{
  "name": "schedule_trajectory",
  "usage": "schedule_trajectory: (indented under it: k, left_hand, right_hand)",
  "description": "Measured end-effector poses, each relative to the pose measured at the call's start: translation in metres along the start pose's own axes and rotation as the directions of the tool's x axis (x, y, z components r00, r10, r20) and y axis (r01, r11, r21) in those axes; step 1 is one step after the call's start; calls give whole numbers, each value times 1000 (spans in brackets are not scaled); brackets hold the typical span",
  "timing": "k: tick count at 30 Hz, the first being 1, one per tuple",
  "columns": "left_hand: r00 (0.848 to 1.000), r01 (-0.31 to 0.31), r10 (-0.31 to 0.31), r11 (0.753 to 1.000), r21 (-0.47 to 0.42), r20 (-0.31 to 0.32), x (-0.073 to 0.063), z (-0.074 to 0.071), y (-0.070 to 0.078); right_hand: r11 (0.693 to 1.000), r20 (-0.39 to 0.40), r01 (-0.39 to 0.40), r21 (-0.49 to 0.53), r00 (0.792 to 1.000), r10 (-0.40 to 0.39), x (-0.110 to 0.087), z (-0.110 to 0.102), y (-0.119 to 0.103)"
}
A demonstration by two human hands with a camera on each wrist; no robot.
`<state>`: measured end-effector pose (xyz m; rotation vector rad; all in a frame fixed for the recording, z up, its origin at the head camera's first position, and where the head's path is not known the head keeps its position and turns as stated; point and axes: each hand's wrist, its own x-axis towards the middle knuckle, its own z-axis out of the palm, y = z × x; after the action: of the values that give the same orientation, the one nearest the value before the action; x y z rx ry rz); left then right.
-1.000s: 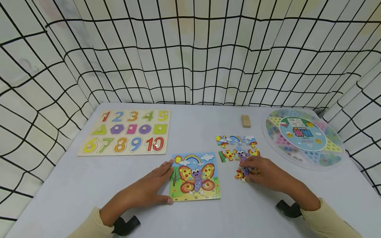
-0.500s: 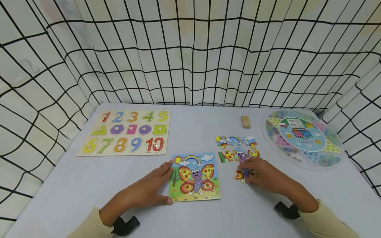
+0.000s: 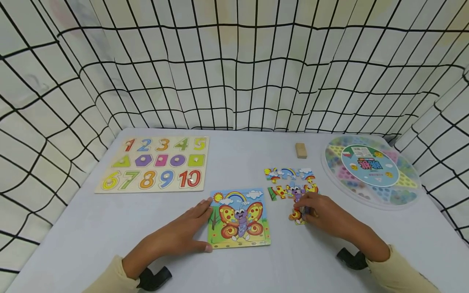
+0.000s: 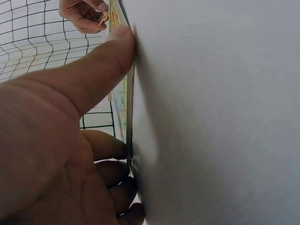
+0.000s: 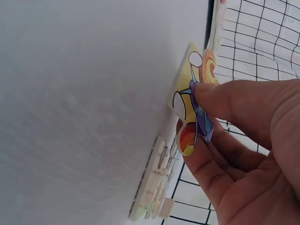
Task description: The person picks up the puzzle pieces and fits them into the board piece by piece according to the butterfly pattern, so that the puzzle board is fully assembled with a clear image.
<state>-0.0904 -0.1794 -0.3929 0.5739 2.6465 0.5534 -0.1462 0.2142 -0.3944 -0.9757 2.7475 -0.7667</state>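
Number board [image 3: 152, 167]: We saw it flat on the table [image 3: 234, 272], at the far left, and judged it little at risk.
Left hand [image 3: 183, 232]: We found its fingers extended along a picture edge, thumb at the near corner, clasping nothing. We thought too firm a push could skid the picture sideways.
Butterfly picture board [image 3: 239, 219]: It lay flat, face up, touching that hand. We saw nothing bracing its right side, which was why a shove might have shifted it.
Loose puzzle pieces [image 3: 288, 173]: They lay in two rows just right of the board. We reckoned a trailing knuckle could scatter the nearer row, so close was it.
Butterfly-feet piece [image 5: 190, 105]: We saw it tilted, below those rows. We could not tell whether it was wholly clear of the table; a low edge might have snagged.
Wooden block [image 3: 301, 150]: It stood apart, behind the rows, and hardly worried us.
Right hand [image 3: 326, 213]: Its thumb and fingertips pinched the feet piece. We feared a loosened pinch could let something so thin twist or drop.
Round plastic case [image 3: 370, 167]: It sat at the far right, where only a wide elbow swing seemed likely to disturb it.
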Motion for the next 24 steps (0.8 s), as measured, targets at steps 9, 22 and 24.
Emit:
schedule_trajectory:
  k: [9, 22, 24]
  left_hand:
    - [1000, 0, 0, 1000, -8, -9, 0, 0, 0]
    - [1000, 1, -1, 1000, 3, 0, 1, 1, -1]
    - [1000, 2, -2, 1000, 0, -1, 1, 1, -1]
  right_hand:
    - [997, -13, 21, 69, 1000, -21, 1, -5, 0]
    - [985, 53, 8, 174, 998, -17, 1, -4, 0]
    - [984, 56, 11, 177, 998, -21, 2, -4, -1]
